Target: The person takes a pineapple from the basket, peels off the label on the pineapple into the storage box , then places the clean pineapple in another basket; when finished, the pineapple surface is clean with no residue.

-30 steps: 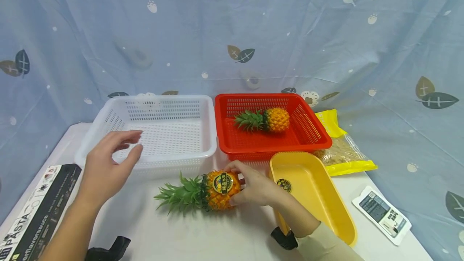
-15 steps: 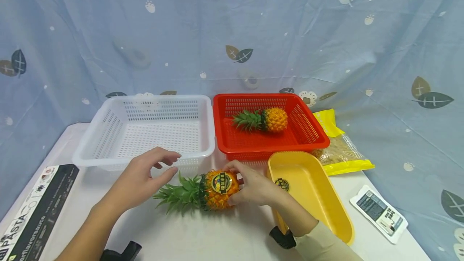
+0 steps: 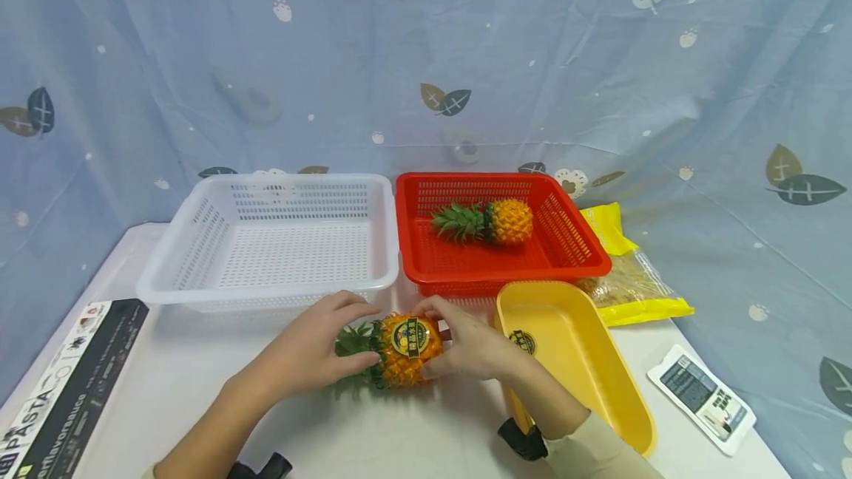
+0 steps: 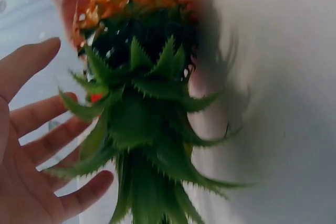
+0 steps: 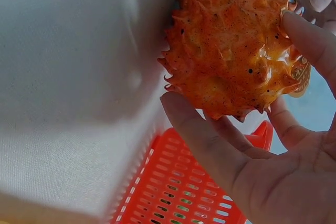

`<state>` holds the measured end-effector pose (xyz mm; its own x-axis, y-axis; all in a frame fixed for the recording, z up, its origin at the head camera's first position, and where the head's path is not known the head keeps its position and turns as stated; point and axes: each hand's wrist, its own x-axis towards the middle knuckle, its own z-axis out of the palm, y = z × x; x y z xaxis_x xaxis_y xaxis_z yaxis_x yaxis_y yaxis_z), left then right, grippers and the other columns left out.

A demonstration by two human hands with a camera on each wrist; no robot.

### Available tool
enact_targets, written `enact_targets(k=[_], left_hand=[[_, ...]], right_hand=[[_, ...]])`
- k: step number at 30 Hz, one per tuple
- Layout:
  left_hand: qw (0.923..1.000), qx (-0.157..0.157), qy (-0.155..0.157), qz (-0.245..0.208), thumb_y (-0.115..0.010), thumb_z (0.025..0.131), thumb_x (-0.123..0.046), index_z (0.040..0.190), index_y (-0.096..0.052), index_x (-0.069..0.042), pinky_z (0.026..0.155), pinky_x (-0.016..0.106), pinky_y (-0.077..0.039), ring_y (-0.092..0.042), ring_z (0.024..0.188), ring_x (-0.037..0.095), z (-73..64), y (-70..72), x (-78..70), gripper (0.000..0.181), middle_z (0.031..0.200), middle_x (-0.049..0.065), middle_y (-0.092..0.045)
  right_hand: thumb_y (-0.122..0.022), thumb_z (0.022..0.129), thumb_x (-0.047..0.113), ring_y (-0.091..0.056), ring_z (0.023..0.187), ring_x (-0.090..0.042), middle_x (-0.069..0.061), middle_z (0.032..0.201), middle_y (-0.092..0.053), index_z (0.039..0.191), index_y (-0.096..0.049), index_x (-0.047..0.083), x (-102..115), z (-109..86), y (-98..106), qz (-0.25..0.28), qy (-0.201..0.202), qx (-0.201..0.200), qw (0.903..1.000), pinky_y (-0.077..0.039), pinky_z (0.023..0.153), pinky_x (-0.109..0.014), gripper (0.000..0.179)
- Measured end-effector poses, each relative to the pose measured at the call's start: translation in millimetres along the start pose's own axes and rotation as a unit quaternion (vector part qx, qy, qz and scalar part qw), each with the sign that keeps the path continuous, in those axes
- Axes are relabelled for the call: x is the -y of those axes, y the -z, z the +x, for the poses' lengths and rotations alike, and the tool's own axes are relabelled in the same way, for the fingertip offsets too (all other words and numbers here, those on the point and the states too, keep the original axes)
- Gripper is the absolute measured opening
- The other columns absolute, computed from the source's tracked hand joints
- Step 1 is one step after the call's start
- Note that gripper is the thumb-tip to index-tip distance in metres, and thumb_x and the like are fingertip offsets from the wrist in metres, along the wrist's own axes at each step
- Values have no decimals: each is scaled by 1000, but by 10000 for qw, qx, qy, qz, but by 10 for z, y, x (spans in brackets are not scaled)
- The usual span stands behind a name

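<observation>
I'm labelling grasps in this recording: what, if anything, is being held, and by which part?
The nearer pineapple, by its rounded end opposite the leafy crown, in the right hand. The left hand is beside the crown, holding nothing.

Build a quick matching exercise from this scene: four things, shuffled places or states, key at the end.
Column 1
1. labelled pineapple
2. red basket
3. PASTA box
4. left hand

Column 2
A. lying along the left side of the table
B. beside the green crown, fingers spread
C. containing another pineapple
D. has the right hand curled round one end

Pairs: 1-D, 2-C, 3-A, 4-B
</observation>
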<state>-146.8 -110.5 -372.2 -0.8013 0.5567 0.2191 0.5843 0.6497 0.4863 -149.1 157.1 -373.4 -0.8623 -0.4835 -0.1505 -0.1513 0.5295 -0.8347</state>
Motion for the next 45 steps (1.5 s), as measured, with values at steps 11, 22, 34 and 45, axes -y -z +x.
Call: enact_targets(k=[11, 22, 34, 45], left_hand=[[9984, 432, 373, 51, -86, 81, -40, 131, -68, -14, 98, 47, -56, -62, 111, 19, 94, -121, -74, 59, 120, -1, -65], [9992, 306, 178, 182, -86, 79, -35, 123, -69, -16, 96, 44, -56, -62, 106, 17, 105, -163, -116, 52, 113, -4, -65], [9989, 250, 273, 292, -86, 78, -32, 120, -68, -18, 94, 44, -56, -60, 105, 17, 80, -179, -153, 48, 111, -5, -64], [9985, 194, 269, 438, -88, 77, -30, 119, -66, -17, 94, 43, -56, -60, 106, 17, 85, -197, -173, 49, 112, -4, -63]], right_hand=[[-87, 78, 5, -56, 126, -32, -9, 134, -60, 130, -54, 17, -19, -10, 6, 16, -17, 50, 10000, -53, 107, -51, 63], [-78, 90, 31, -56, 128, -30, 1, 132, -64, 131, -65, 23, 46, -81, 185, -433, -155, 40, 9989, -50, 108, -54, 44], [-75, 93, 25, -59, 90, -18, 3, 92, -67, 102, -76, 18, 131, 35, 166, -725, -128, -573, 9956, -52, 78, -31, 12], [-79, 89, 17, -59, 84, -23, 1, 86, -63, 96, -71, 16, 167, 81, 127, -724, -36, -629, 9954, -50, 67, -27, 10]])
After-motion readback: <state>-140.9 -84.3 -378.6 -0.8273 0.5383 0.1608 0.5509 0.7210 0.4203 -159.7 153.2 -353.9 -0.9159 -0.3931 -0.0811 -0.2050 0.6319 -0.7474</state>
